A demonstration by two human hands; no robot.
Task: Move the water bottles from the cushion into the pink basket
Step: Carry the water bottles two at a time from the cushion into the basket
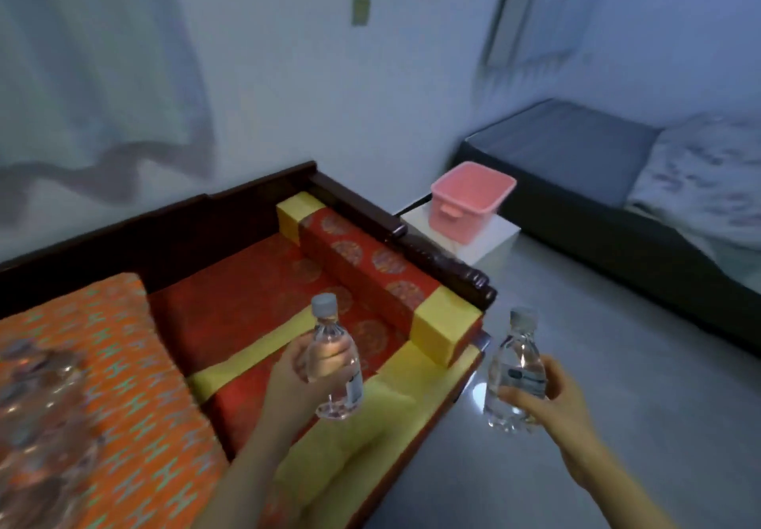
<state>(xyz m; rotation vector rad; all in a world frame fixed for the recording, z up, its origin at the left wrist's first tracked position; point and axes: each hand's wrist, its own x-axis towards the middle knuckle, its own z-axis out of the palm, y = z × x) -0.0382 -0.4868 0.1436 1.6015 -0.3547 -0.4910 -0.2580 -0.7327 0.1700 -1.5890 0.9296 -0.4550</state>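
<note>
Each hand grips one bottle, left hand and right hand, both lifted off the cushion, the pink basket far ahead awaiting them

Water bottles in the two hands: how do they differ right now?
The left bottle, held by the left hand, is over the red cushion; right bottle, in the right hand, is over the grey floor. Right bottle's label faces the camera; left bottle's is turned sideways. Both clear, capped, upright.

Both bottles were clear glossy plastic. The basket was matt pink plastic. The cushion was patterned woven cloth, and the sofa frame dark polished wood.
</note>
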